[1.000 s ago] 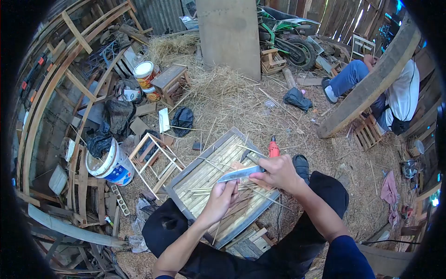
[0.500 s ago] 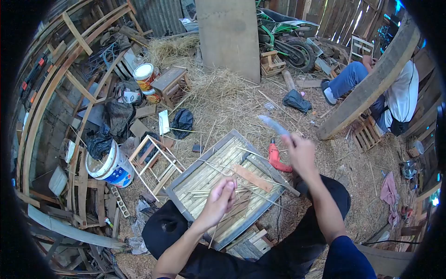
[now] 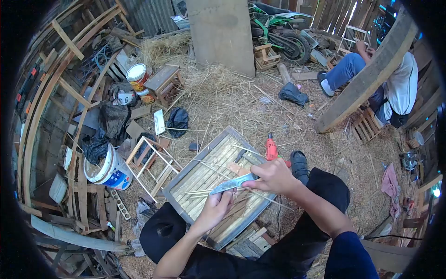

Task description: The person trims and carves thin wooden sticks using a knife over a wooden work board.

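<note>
My right hand (image 3: 275, 176) grips the dark handle of a knife (image 3: 230, 185). Its blade points left and lies across the fingertips of my left hand (image 3: 214, 212). That hand is closed, pinching what looks like a thin stick, mostly hidden by blade and fingers. Both hands are above a low slatted table (image 3: 182, 176) with a grey frame, in front of my knees. Several thin sticks (image 3: 197, 191) lie on it. A flat brown piece of wood (image 3: 236, 167) is partly covered by the knife and right hand.
A red power drill (image 3: 271, 148) lies on the straw-covered ground beyond the table. To the left stand a small wooden frame (image 3: 157, 165) and a white bucket (image 3: 111, 169). A slanted wooden post (image 3: 367, 88) rises at right, with another person (image 3: 397, 88) seated behind it.
My right hand has brought the knife down and left, from raised over the drill to the left fingers. My left hand has stayed nearly in place. The view has shifted slightly.
</note>
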A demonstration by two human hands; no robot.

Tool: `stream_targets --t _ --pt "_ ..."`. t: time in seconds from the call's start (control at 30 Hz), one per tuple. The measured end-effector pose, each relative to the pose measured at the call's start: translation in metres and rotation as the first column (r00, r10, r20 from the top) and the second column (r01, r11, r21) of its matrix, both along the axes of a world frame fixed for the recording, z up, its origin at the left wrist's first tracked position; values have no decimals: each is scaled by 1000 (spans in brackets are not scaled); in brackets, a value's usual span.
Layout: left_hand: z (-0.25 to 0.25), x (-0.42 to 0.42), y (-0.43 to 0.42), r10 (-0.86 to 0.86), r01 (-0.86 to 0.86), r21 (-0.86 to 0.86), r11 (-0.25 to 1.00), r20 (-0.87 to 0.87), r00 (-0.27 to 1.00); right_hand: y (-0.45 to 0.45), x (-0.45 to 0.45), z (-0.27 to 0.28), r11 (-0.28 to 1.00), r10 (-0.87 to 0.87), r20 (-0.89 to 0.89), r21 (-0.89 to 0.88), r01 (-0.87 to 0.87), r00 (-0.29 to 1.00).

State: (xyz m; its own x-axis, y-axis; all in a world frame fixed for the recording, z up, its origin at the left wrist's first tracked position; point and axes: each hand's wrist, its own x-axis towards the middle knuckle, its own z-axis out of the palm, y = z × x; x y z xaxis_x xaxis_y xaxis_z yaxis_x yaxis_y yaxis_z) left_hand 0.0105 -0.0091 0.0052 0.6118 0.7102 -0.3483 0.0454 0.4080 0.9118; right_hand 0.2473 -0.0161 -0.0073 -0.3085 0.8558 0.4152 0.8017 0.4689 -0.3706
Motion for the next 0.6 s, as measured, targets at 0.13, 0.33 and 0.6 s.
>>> stream_targets --t 0.13,0.33,0.6 --pt "10 -4 4 -65 66 21 998 -47 997 6 13 14 996 -79 -7 41 79 997" --pt "13 -6 1 -77 81 48 996 -75 994 1 25 12 984 -176 36 9 176 984" --pt "12 -24 -2 -16 19 38 999 -71 997 12 89 16 729 -684 -132 -164 665 717"
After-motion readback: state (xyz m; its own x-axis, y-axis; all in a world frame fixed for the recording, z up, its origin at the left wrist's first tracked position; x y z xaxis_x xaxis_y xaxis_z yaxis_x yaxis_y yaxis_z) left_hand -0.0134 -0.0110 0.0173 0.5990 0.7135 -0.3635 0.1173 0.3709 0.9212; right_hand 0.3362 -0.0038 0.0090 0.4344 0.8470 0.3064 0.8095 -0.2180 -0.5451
